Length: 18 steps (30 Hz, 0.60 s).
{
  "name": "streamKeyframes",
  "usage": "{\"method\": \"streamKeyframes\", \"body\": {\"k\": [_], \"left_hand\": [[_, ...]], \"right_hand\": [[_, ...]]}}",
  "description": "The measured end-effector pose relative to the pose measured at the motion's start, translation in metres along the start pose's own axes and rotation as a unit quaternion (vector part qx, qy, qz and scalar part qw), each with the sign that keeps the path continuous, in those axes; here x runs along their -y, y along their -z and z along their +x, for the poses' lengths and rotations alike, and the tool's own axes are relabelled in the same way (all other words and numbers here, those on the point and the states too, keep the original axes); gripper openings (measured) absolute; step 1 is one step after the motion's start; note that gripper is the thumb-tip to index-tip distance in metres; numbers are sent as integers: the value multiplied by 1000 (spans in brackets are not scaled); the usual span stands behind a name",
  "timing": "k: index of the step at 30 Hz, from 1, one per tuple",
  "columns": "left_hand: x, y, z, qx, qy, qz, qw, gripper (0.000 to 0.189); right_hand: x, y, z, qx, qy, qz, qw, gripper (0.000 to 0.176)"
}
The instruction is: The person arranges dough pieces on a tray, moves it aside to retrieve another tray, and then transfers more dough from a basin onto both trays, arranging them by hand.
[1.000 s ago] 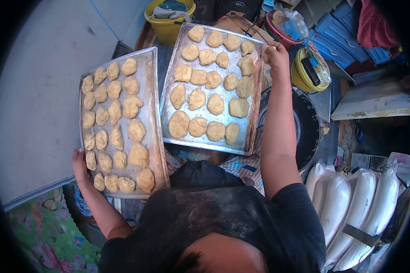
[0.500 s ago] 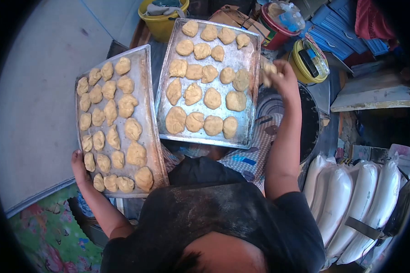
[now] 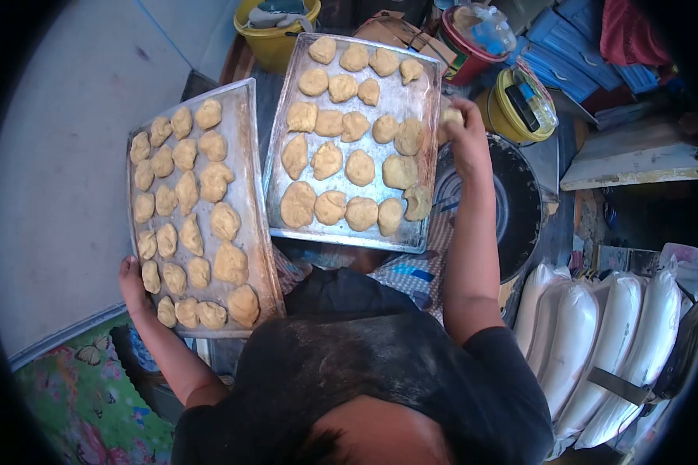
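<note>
My left hand (image 3: pixel 133 285) grips the lower left edge of a metal tray (image 3: pixel 250 190), its fingers hidden underneath. Rows of lumpy dough pieces (image 3: pixel 215 180) cover that tray, which tilts a little. To its right lies a second metal tray (image 3: pixel 402 94), also bearing rows of dough pieces (image 3: pixel 360 167). Just off this tray's right edge, my right hand (image 3: pixel 470 138) is closed around a pale dough piece (image 3: pixel 451 118), partly covered by the fingers. A dough piece (image 3: pixel 419 203) sits in the tray's lower right corner.
A round dark pan (image 3: pixel 517 203) lies beneath my right forearm. Yellow bucket (image 3: pixel 275 48), red bucket (image 3: pixel 461 58) and another yellow bucket (image 3: pixel 495 108) stand behind the trays. Several filled white plastic bags (image 3: pixel 572 329) stand at the right. A pale board (image 3: pixel 62 170) rises at the left.
A dough piece now sits in the right tray's lower right corner. My right hand has shifted slightly left, still with dough in it. My left hand stays on the left tray's edge.
</note>
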<state>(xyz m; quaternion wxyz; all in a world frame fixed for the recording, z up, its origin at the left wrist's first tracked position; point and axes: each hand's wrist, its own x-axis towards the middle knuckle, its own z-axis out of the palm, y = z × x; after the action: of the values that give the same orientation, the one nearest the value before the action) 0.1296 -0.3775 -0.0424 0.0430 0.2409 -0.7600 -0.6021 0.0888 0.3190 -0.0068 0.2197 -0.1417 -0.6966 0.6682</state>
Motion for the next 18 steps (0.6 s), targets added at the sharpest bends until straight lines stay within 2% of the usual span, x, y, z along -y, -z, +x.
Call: {"method": "streamKeyframes", "body": {"k": [1, 3, 4, 6, 9, 10, 12, 15, 16, 18], "left_hand": [[1, 0, -1, -4, 2, -9, 1000, 20], [4, 1, -1, -10, 4, -18, 1000, 20], [6, 2, 0, -14, -7, -6, 1000, 20], [5, 2, -1, -19, -18, 5, 1000, 20], [0, 0, -4, -19, -22, 19, 999, 20], [0, 1, -2, -15, -16, 22, 1000, 19], [-3, -1, -3, -13, -9, 25, 1000, 19], [-12, -10, -14, -7, -1, 17, 1000, 19], [-16, -13, -15, -9, 7, 4, 1000, 19], [-17, -16, -15, -9, 15, -9, 1000, 19]], "right_hand": [[-2, -8, 18, 1, 2, 1, 1000, 42], [-6, -32, 43, -46, 98, -81, 991, 41], [-7, -42, 51, -44, 98, -80, 991, 41], [-10, -60, 59, -36, 86, -218, 971, 46], [-28, -75, 51, 74, 131, -479, 864, 39], [-31, -74, 52, 73, 131, -478, 865, 39], [-28, -71, 54, -14, 146, -413, 899, 39], [-15, -64, 53, 20, 120, -373, 920, 33], [-31, -61, 59, 49, 158, -370, 914, 30], [-39, -64, 62, 65, 145, -413, 897, 29]]}}
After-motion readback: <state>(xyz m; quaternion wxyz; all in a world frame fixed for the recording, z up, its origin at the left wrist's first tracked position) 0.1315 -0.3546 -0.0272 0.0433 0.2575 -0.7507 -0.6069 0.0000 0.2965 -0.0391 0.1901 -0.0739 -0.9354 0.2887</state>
